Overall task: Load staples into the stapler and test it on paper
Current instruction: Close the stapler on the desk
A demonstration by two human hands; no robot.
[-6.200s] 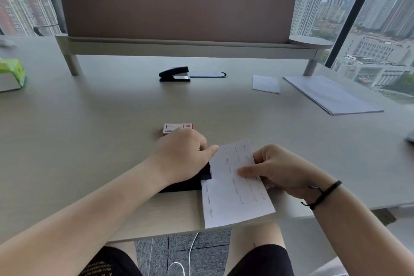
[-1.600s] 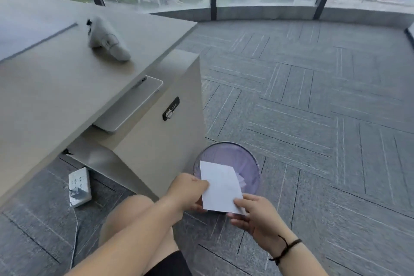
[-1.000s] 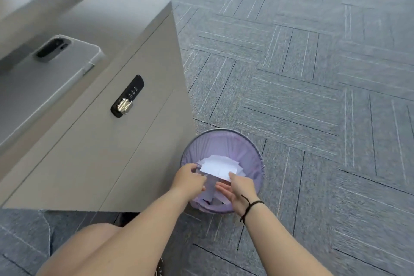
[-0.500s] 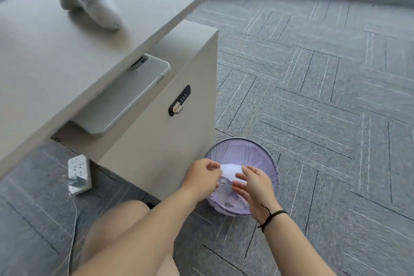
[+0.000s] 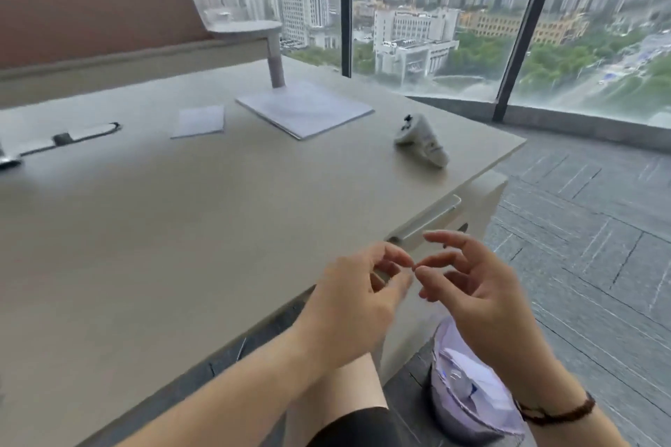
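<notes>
My left hand and my right hand hover side by side off the desk's front right edge, fingertips nearly touching. Both are loosely spread with nothing in them. Below my right forearm stands a bin with a lilac liner, and the crumpled white paper lies inside it. On the desk a small paper slip and a flat stack of sheets lie toward the back. The stapler and the staple box are out of view.
A white handheld controller lies near the desk's right edge. A tablet rests on the cabinet under the desk. A cable slot sits at the back left, below a brown divider panel. Grey carpet lies to the right.
The paper left my hands and stays in the bin. Both hands rose from the bin to desk height, and my view swung up from the floor to the desk.
</notes>
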